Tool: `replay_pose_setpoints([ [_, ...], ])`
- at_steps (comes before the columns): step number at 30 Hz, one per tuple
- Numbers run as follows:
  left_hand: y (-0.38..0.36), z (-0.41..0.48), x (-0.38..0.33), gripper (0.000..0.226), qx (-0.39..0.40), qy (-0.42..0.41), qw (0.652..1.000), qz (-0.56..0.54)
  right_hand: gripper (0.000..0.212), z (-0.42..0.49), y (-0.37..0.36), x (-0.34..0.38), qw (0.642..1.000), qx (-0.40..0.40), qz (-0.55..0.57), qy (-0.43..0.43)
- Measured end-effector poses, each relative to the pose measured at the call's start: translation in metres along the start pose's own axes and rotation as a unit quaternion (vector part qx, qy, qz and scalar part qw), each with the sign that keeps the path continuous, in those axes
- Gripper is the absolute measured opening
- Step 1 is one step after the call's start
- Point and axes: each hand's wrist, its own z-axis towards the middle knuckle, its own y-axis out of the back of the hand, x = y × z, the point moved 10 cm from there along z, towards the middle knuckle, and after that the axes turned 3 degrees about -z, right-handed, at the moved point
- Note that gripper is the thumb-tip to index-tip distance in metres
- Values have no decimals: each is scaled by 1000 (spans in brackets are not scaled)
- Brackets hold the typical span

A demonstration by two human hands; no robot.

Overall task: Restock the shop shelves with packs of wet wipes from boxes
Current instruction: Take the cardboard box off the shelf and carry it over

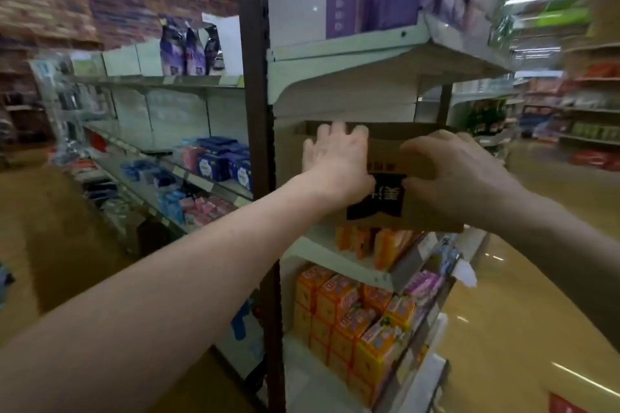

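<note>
I see a white shelf rack (352, 43): purple boxes (345, 8) on top, orange packs (385, 245) lower down, orange boxes (339, 305) on the lowest, nearest shelf

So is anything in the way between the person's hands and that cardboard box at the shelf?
Nothing visible. The left hand and the right hand are both on the cardboard box, which is level with the gap between the upper shelf and the orange packs.
</note>
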Motion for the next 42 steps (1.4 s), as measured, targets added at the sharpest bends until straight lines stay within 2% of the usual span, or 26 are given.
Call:
replay_pose_setpoints([
  [3, -8, 20, -10, 72, -6, -10, 996, 92, 49, 17, 2, -5, 997, -19, -76, 15],
  [7, -27, 42, -1, 78, 29, 16, 988, 149, 60, 39, -9, -9, 993, 7, -118, 15],
  [10, -37, 51, 10, 65, 39, 32, 987, 150, 58, 52, -21, -10, 990, 44, -134, 25],
  [14, -44, 63, 14, 32, 59, 15, 989, 137, 26, 69, -36, -8, 982, 96, -159, 35],
  [16, -42, 67, 17, 28, 79, 24, 986, 143, 18, 78, -37, -6, 978, 106, -175, 33],
  [20, -41, 67, 22, 31, 110, 33, 982, 147, 27, 86, -52, -6, 974, 152, -167, 21],
  [23, -50, 66, 25, 24, 126, 27, 980, 151, 34, 87, -58, -9, 977, 148, -156, 8],
  [31, -43, 58, 23, 16, 61, 2, 988, 138, 27, 81, -51, -8, 988, 74, -130, 22],
  [37, -22, 45, 17, 25, -20, -32, 987, 156, 22, 73, -36, 1, 990, 27, -130, 45],
  [42, 0, 33, 15, 30, -53, -56, 982, 174, 17, 64, -21, 16, 991, 4, -123, 48],
])
